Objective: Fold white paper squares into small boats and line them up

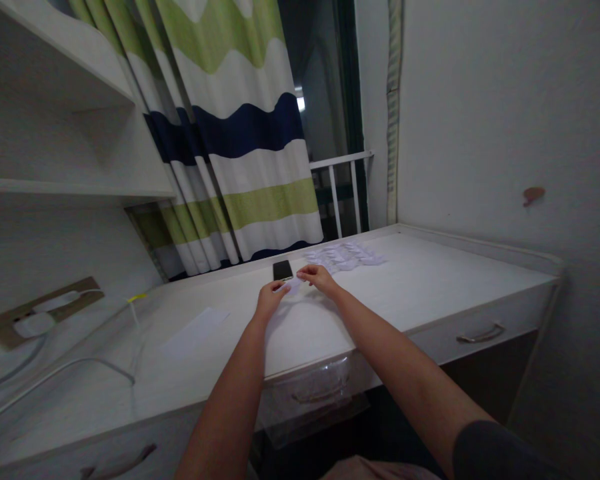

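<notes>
A small piece of white paper (pixel 293 286) is held above the desk between my two hands. My left hand (pixel 270 299) pinches its left side with thumb and fingers. At its upper right edge, the fingers of my right hand (pixel 320 277) are closed in a pinch. The paper's exact folds are too small to make out. Just behind my hands lies a dark phone (pixel 282 269). Several folded white paper pieces (pixel 347 256) are laid in rows on the desk beyond my right hand. To the left, flat white paper sheets (pixel 196 328) rest on the desk.
The white desk (pixel 430 280) has a raised back edge and drawers with handles (pixel 481 333) below. Clear plastic (pixel 310 400) hangs over the front middle drawer. A white cable (pixel 70 365) runs along the left, near plugs (pixel 35 323). Shelves (pixel 75 190) overhang the left side; a curtain (pixel 260 127) hangs behind.
</notes>
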A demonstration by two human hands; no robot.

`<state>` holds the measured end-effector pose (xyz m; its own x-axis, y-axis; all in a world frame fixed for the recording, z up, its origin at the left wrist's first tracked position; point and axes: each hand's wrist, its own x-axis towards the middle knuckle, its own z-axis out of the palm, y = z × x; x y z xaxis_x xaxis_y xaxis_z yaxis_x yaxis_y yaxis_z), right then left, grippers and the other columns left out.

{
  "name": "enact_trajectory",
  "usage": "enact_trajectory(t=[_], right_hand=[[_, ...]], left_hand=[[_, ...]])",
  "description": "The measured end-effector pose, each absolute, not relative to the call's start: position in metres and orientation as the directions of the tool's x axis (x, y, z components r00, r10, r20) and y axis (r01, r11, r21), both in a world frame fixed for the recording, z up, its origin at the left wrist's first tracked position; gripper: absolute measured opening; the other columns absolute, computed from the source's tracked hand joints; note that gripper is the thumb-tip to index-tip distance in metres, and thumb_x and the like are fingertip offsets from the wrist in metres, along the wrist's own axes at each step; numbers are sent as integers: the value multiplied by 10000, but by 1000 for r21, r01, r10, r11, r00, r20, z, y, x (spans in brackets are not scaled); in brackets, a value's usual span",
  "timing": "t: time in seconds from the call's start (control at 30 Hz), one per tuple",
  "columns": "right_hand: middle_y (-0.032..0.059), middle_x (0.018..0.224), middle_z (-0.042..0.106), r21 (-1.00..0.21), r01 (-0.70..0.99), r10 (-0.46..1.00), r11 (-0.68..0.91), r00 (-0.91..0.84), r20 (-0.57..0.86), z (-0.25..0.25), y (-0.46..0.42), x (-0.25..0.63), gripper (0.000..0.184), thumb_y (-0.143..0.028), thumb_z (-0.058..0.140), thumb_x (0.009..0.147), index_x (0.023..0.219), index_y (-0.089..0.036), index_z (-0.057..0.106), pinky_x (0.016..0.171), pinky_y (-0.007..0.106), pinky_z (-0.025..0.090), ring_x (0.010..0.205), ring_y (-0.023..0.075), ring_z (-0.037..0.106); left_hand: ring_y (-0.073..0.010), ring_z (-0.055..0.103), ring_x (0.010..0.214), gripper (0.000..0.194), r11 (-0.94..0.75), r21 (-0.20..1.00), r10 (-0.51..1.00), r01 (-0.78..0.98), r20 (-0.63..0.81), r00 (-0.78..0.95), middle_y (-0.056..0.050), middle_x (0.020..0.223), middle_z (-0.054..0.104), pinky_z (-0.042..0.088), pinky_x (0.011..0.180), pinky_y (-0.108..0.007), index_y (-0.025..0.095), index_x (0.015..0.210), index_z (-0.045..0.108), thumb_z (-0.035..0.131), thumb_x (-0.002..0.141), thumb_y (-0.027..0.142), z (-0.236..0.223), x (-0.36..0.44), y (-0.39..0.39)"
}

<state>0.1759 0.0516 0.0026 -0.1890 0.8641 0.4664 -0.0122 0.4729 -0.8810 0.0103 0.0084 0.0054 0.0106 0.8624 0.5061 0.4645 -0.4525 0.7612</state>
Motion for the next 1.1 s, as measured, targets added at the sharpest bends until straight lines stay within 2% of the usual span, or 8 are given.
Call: enact_trajectory(t=[0.13, 0.3, 0.5, 0.63, 0.9, 1.1], right_hand=[[-50, 505, 496, -842, -14, 838, 540, -87, 539, 0, 53, 171, 268, -340, 684, 529, 661, -143, 559, 439, 179, 326, 463, 59, 435], [-30, 513, 522, -890, -58, 822, 451, -361, 440, -2, 45, 163, 267, -361, 661, 560, 635, -142, 529, 408, 185, 336, 430, 72, 479], [4, 593, 583, -912, -53, 818, 407, -422, 390, -1, 38, 163, 249, -336, 664, 565, 668, -134, 560, 452, 188, 381, 526, 93, 538], [-3, 582, 573, -910, -52, 815, 411, -427, 392, -1, 37, 165, 245, -322, 668, 561, 667, -133, 554, 460, 186, 383, 545, 95, 535], [-4, 591, 564, -904, -52, 822, 425, -395, 410, -1, 35, 165, 253, -338, 676, 555, 636, -136, 547, 471, 192, 403, 535, 85, 516], [-6, 638, 557, -899, -87, 815, 430, -392, 427, -4, 38, 165, 299, -362, 699, 531, 658, -140, 545, 508, 219, 441, 556, 89, 532]], left_hand=[[-133, 516, 614, 157, -472, 723, 819, 505, 572, -53, 3, 636, 600, 398, 614, -245, 160, 675, 610, 555, 626, 299, 6, 8, 9], [-115, 507, 600, 154, -508, 706, 783, 493, 617, -77, 10, 649, 570, 400, 587, -228, 171, 709, 564, 581, 617, 293, 0, 8, 14], [-110, 520, 543, 287, -458, 808, 882, 370, 464, 78, -16, 698, 585, 386, 457, -207, 164, 737, 529, 615, 606, 403, -4, 14, 12], [-96, 524, 509, 331, -425, 861, 905, 281, 407, 124, -3, 679, 577, 394, 435, -196, 162, 735, 497, 662, 549, 381, -3, 18, 8], [-121, 570, 664, 332, -386, 900, 919, 203, 355, 170, -23, 861, 548, 491, 496, -229, 156, 773, 507, 657, 546, 348, -2, 17, 7], [-154, 582, 724, 346, -352, 920, 931, 173, 324, 171, -29, 858, 559, 498, 490, -242, 157, 757, 495, 671, 531, 351, -3, 17, 8]])
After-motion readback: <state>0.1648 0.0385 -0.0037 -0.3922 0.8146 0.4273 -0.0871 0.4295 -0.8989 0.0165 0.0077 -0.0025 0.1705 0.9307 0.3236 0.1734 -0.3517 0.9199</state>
